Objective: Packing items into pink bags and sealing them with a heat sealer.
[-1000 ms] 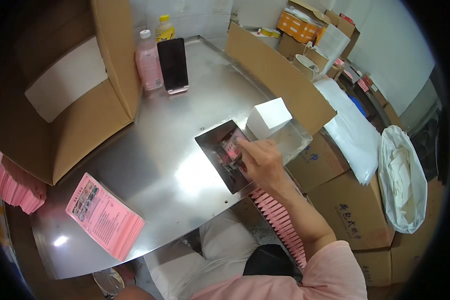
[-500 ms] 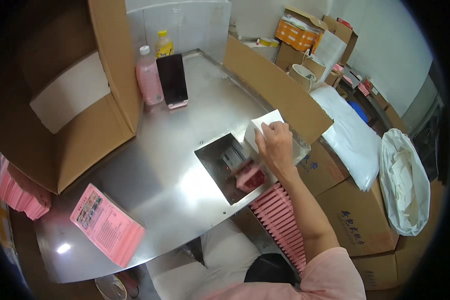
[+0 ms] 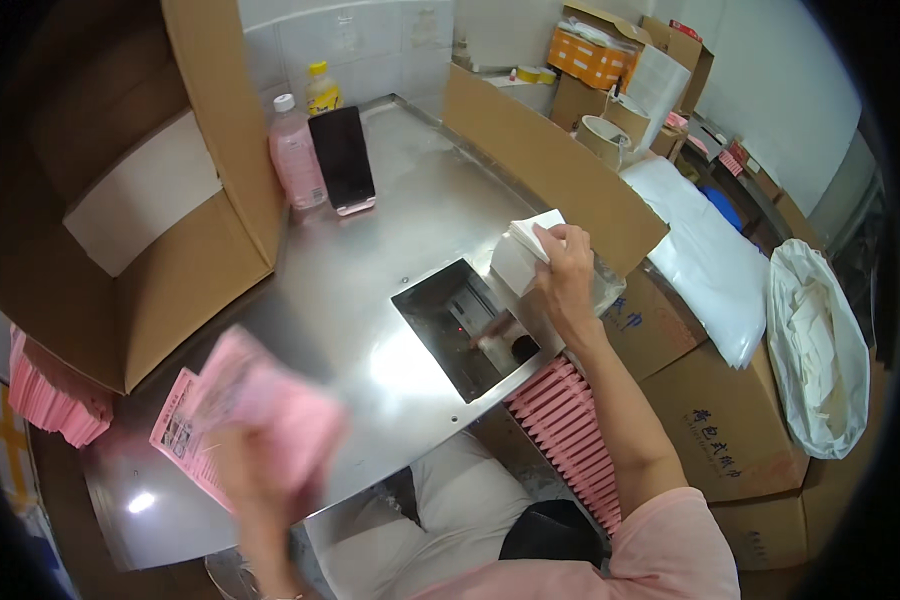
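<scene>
My left hand (image 3: 245, 465) is smeared by motion over the table's near left part, closed on a blurred pink printed packet (image 3: 285, 400). Beneath it, partly covered, lies a stack of pink printed packets (image 3: 177, 428). At the right edge of the table, my right hand (image 3: 568, 265) pinches the top of a stack of folded white paper (image 3: 515, 262), its thumb and fingers closed on the upper layers. Beside that stack, a rectangular opening (image 3: 410, 300) is cut into the steel tabletop (image 3: 345, 310), with dark metal parts and a small red light inside.
A large open carton (image 3: 195, 300) stands at the left, with more pink packets (image 3: 55, 395) below it. A phone (image 3: 345, 165) on a stand and two bottles are at the back. A row of pink packets (image 3: 565, 430) sits below the opening; cartons (image 3: 730, 430) and plastic bags line the right.
My left hand has come into view over the pink stack with a packet. The pink packet seen in the opening is gone from there. My right hand now lifts the white paper's top layers.
</scene>
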The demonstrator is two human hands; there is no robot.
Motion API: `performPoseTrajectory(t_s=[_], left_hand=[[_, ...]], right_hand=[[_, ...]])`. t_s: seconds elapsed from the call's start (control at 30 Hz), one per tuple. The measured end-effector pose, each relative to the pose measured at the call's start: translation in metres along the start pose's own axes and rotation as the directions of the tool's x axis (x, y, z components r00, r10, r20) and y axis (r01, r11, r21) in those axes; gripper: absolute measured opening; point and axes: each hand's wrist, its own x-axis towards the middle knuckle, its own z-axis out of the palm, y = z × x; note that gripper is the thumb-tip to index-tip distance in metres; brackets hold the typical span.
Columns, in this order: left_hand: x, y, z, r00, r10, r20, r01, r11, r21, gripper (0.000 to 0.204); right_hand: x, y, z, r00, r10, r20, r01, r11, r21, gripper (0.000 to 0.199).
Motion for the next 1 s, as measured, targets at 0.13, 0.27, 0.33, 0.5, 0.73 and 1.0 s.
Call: performPoseTrajectory(t_s=[0.13,0.27,0.33,0.5,0.73,1.0], left_hand=[[0.002,0.061,0.091,0.813,0.378,0.443,-0.362,0.924,-0.124,0.053],[0.009,0.052,0.076,0.879,0.406,0.248,-0.376,0.912,-0.163,0.074],[0.008,0.063,0.084,0.936,0.282,0.211,-0.298,0.953,0.05,0.091],[0.019,0.073,0.104,0.986,0.16,0.046,-0.163,0.982,0.097,0.085],[0.016,0.066,0.087,0.991,0.068,0.116,-0.105,0.929,0.355,0.055],[0.02,0.069,0.087,0.945,0.32,0.065,-0.322,0.884,0.34,0.052]], right_hand=[[-0.032,-0.057,0.004,0.948,-0.317,-0.037,0.316,0.914,0.254,0.041],[-0.106,-0.138,-0.041,0.646,-0.756,0.105,0.572,0.57,0.59,0.043],[-0.1,-0.126,-0.002,0.722,-0.669,0.175,0.601,0.732,0.322,0.041],[-0.048,-0.162,0.012,0.655,-0.533,0.536,0.426,0.846,0.32,0.037],[-0.01,-0.067,-0.017,0.987,-0.133,0.095,0.15,0.968,-0.2,0.047],[-0.002,0.0,0.002,0.987,0.04,0.154,-0.031,0.998,-0.061,0.018]])
